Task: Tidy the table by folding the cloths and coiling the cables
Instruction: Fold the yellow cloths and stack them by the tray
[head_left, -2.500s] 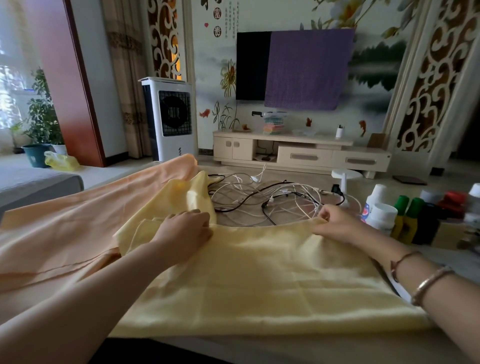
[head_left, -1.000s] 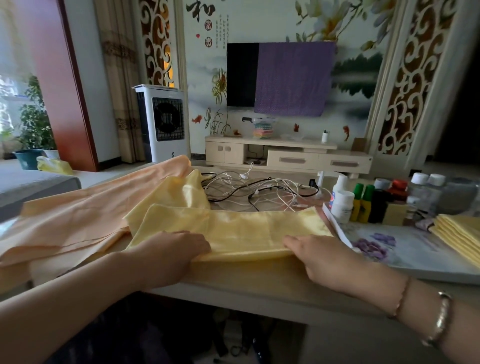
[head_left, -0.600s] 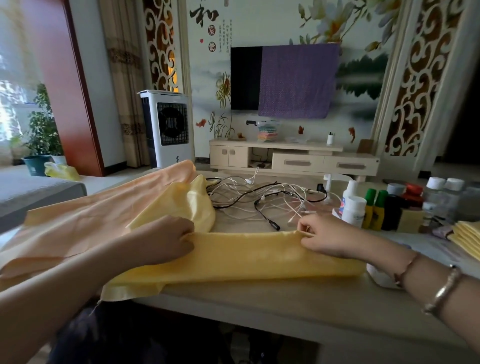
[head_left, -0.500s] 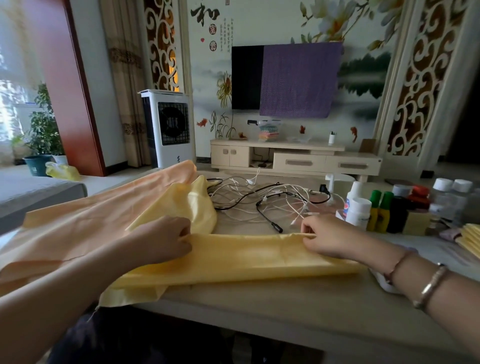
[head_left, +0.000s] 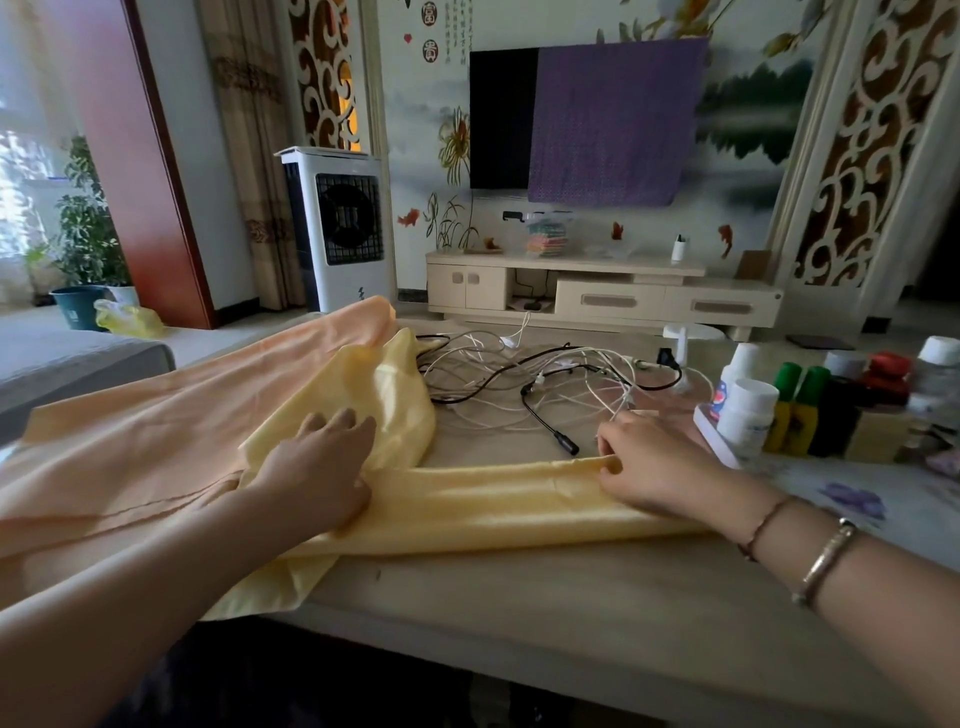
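A yellow cloth (head_left: 478, 504) lies folded into a long narrow strip across the table (head_left: 545, 613). My left hand (head_left: 317, 467) rests flat on its left part with fingers straight. My right hand (head_left: 649, 467) pinches the strip's far folded edge at the right. A peach cloth (head_left: 156, 431) is spread unfolded over the table's left side, partly under the yellow one. Behind the strip sits a tangle of white and black cables (head_left: 545, 384), loose and uncoiled.
Several bottles (head_left: 800, 405), white, green and dark, stand on a floral tray (head_left: 883, 499) at the right. A white stand (head_left: 680, 338) rises behind the cables. The table's front edge runs close to me.
The wide yellow cloth has been folded over toward me into a narrow strip. My left hand has opened flat and slid onto the cloth's left part; my right hand keeps pinching the far edge.
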